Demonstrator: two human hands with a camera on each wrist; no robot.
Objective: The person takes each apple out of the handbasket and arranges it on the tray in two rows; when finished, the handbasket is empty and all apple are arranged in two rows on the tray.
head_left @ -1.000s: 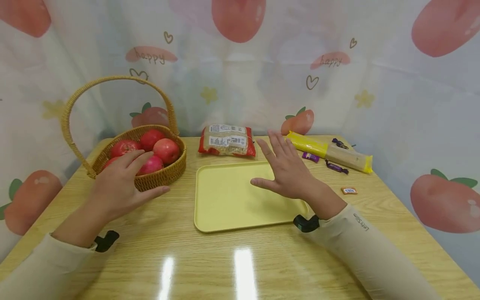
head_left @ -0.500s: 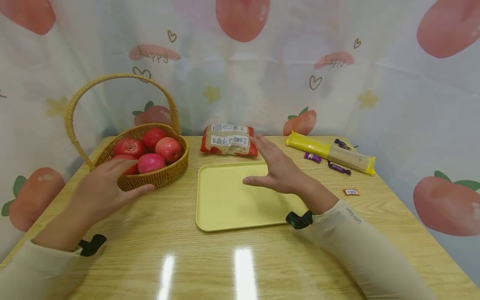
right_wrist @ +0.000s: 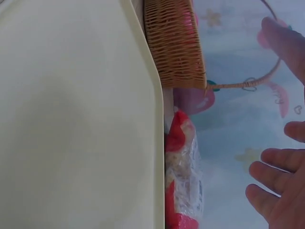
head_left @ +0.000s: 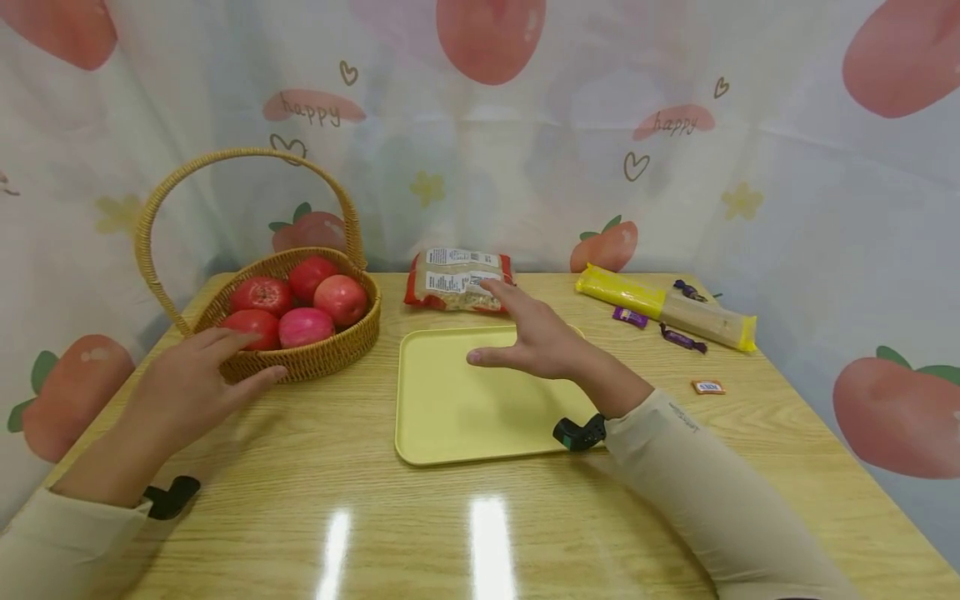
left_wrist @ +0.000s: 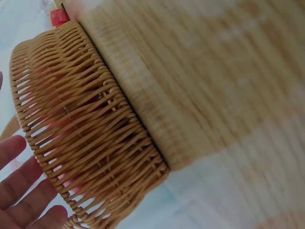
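My left hand [head_left: 180, 387] hovers at the front left of a wicker basket [head_left: 318, 358], its fingers stretched toward the rim and holding nothing. In the left wrist view its fingertips [left_wrist: 12, 143] overlap the woven side. Several red apples [head_left: 341, 300] fill the basket, one of them a pinker fruit [head_left: 306, 327], under a tall arched handle [head_left: 243, 152]. Over the pale yellow tray [head_left: 450, 417] hangs my right hand [head_left: 540, 337], thumb apart from its straight fingers, with nothing in it. Behind the tray lies a red-edged clear bag [head_left: 457, 283] of pale food, partly covered by the right fingertips in the head view.
At the back right of the wooden table [head_left: 420, 533] lies a long yellow packet [head_left: 663, 307]. Around it are purple-wrapped candies [head_left: 682, 338], and nearer the front a small orange-and-white wrapped candy [head_left: 708, 387]. A printed curtain [head_left: 525, 167] hangs behind.
The left hand has drawn back left and down, away from over the apples. The right hand has moved left over the tray and turned more sideways. The camera view has shifted slightly.
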